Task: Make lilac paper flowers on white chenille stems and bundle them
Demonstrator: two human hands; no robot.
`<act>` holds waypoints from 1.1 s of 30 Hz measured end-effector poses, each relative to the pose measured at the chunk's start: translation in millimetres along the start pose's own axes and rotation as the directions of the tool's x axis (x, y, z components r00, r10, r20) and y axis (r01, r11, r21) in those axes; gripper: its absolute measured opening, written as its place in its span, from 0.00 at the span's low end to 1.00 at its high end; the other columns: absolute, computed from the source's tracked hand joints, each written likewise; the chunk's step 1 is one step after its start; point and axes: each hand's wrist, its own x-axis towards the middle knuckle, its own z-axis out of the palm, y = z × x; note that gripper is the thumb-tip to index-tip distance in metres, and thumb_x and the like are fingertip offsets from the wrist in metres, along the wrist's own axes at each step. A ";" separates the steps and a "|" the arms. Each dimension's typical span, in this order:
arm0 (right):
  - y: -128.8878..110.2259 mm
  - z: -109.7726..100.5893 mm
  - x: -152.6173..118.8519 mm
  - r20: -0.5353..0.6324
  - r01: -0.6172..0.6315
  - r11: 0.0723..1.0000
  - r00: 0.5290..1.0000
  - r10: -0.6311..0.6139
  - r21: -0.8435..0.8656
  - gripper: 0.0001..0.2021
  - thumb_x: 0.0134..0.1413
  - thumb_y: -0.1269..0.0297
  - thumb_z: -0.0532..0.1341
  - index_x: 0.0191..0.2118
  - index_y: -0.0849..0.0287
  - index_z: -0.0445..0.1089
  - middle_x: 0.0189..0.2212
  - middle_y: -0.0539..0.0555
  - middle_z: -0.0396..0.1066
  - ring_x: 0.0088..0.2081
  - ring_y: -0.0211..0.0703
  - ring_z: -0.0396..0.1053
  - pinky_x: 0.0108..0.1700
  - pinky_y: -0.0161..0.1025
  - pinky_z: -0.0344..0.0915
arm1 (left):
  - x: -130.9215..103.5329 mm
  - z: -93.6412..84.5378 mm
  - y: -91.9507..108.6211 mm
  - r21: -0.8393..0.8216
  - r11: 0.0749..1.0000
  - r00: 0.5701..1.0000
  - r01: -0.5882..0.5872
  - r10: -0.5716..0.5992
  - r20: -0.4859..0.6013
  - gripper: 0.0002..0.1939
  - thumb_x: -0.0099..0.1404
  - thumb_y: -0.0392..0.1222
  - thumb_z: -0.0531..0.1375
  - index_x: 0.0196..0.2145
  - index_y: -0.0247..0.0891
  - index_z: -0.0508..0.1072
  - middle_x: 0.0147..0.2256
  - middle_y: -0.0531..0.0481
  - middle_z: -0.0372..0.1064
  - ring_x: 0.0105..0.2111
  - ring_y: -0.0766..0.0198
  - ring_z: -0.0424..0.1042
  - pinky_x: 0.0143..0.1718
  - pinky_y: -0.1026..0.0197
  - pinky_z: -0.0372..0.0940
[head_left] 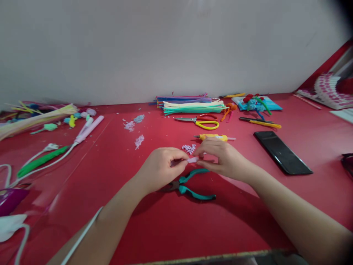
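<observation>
Between my two hands, near the middle of the red table, is a small pale pink piece [192, 160]. My left hand [162, 167] pinches its left end between thumb and fingertips. The fingertips of my right hand [223, 156] close on its right end. Just behind the fingers lies a little pile of pale pink bits [189, 148]. Teal-handled pliers [197, 193] lie open in front of the hands, their jaws partly under my left hand. A yellow glue gun or tool [212, 137] rests right behind my right hand.
Yellow-and-red scissors [207, 124] and bundled pipe cleaners [194, 106] lie at the back. A black phone [282, 152] is on the right. Pink fluff [139, 141] lies left of centre. A pink corded tool [88, 129], green tool [42, 161] and white cables are on the left.
</observation>
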 end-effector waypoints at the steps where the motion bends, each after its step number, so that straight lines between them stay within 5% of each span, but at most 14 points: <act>1: 1.4 0.0 -0.3 0.001 -0.005 1.000 1.000 0.005 -0.016 0.04 0.57 0.65 0.59 0.36 0.59 0.69 0.29 0.53 0.71 0.33 0.41 0.67 0.39 0.39 0.62 | 0.0 0.8 -0.6 0.026 1.000 1.000 -0.010 0.011 -0.008 0.09 0.62 0.36 0.56 0.33 0.40 0.77 0.31 0.51 0.76 0.31 0.65 0.71 0.32 0.66 0.61; 8: 3.8 6.0 -3.4 -0.006 0.071 0.994 0.997 -0.071 -0.089 0.08 0.61 0.66 0.54 0.35 0.59 0.70 0.28 0.54 0.71 0.31 0.40 0.67 0.36 0.37 0.61 | 0.6 7.2 0.1 0.170 0.983 0.996 -0.074 0.081 -0.035 0.10 0.64 0.43 0.56 0.32 0.40 0.77 0.28 0.51 0.75 0.29 0.65 0.70 0.34 0.64 0.60; 21: -2.1 4.7 -1.0 -0.014 0.175 0.971 0.984 -0.180 -0.163 0.12 0.62 0.70 0.51 0.30 0.61 0.69 0.26 0.56 0.69 0.31 0.42 0.64 0.36 0.39 0.61 | 1.3 9.2 0.4 0.110 0.992 0.996 -0.064 0.071 -0.060 0.09 0.63 0.38 0.56 0.29 0.39 0.76 0.29 0.52 0.75 0.30 0.65 0.70 0.34 0.65 0.61; 27: -2.2 4.1 0.2 -0.068 0.086 0.994 0.994 -0.090 -0.067 0.11 0.62 0.68 0.52 0.31 0.60 0.67 0.26 0.54 0.69 0.30 0.40 0.64 0.34 0.37 0.61 | 1.8 8.2 6.6 -0.010 0.998 0.994 0.063 -0.064 -0.083 0.09 0.63 0.42 0.57 0.30 0.40 0.76 0.29 0.54 0.75 0.27 0.67 0.69 0.29 0.67 0.60; 33: -2.4 0.4 0.0 -0.154 -0.160 0.986 0.974 0.167 0.056 0.03 0.57 0.69 0.58 0.35 0.58 0.69 0.29 0.52 0.72 0.32 0.40 0.68 0.34 0.35 0.62 | 2.1 5.9 3.7 -0.285 0.926 0.961 0.248 -0.273 -0.049 0.10 0.62 0.43 0.57 0.29 0.38 0.75 0.21 0.57 0.67 0.17 0.72 0.59 0.18 0.69 0.53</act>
